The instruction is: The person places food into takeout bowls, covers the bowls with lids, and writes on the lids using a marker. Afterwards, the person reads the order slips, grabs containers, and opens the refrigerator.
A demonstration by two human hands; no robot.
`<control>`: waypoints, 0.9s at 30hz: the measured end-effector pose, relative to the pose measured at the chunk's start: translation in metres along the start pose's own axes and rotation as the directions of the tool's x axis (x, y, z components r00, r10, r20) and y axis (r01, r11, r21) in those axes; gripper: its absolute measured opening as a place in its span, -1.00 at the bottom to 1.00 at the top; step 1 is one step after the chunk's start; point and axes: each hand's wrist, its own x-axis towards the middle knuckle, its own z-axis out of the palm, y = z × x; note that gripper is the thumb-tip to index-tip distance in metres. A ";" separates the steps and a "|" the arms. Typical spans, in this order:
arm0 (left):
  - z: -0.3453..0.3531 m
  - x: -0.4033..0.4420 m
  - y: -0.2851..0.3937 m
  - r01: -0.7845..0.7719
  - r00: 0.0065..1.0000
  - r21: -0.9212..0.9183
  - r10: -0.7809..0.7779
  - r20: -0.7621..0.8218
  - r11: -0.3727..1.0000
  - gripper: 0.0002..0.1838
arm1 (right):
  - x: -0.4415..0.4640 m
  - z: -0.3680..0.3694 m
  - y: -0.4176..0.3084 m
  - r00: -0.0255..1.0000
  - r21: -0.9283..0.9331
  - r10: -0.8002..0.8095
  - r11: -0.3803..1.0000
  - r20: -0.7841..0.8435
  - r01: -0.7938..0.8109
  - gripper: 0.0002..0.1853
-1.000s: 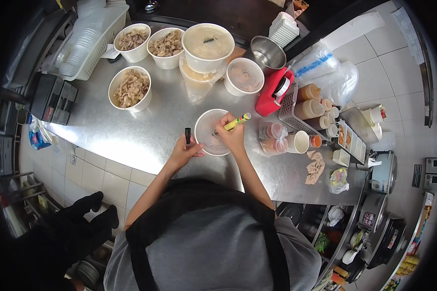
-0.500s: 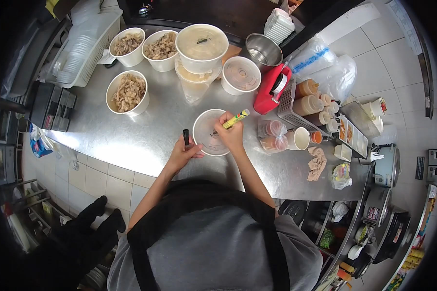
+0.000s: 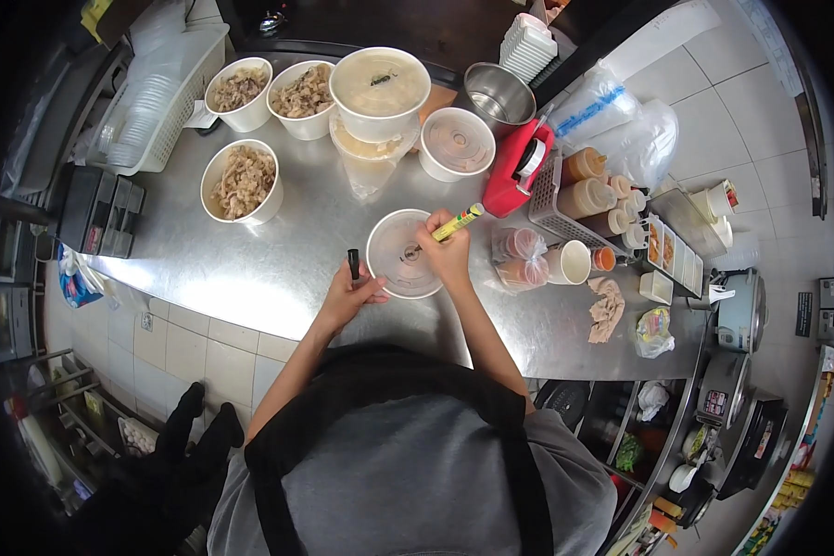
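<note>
Head view: yellow marker (image 3: 459, 222) in right grip (image 3: 447, 252), lidded bowl (image 3: 398, 267) just beneath.

The marker (image 3: 459, 222) is yellow with red and green patches, the cap (image 3: 353, 263) to its left black. Dark marks show on the translucent lid (image 3: 398, 236) of the near white bowl (image 3: 370, 264). Farther right, a device (image 3: 500, 190) is red and white, a cloth (image 3: 606, 311) pinkish beige.

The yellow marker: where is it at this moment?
In the head view, the yellow marker is in the right hand, over the lidded bowl, right of the black cap.
</note>
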 end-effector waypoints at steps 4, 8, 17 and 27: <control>-0.001 0.001 -0.001 0.002 1.000 0.004 -0.002 0.006 1.000 -0.73 | 0.000 0.000 0.000 0.999 -0.041 -0.029 0.999 0.029 0.030 -0.77; -0.001 0.000 -0.002 -0.014 1.000 -0.007 0.014 0.003 1.000 -0.74 | -0.001 0.001 -0.001 0.999 -0.066 -0.032 0.997 0.031 0.034 -0.76; 0.000 0.001 -0.001 -0.010 1.000 -0.003 0.010 0.004 1.000 -0.74 | 0.000 0.000 -0.003 0.999 -0.082 -0.034 0.996 0.003 0.034 -0.77; 0.000 -0.001 0.003 0.026 1.000 -0.002 -0.026 0.008 1.000 -0.74 | 0.005 -0.003 0.004 1.000 -0.047 -0.024 0.999 -0.012 0.023 -0.77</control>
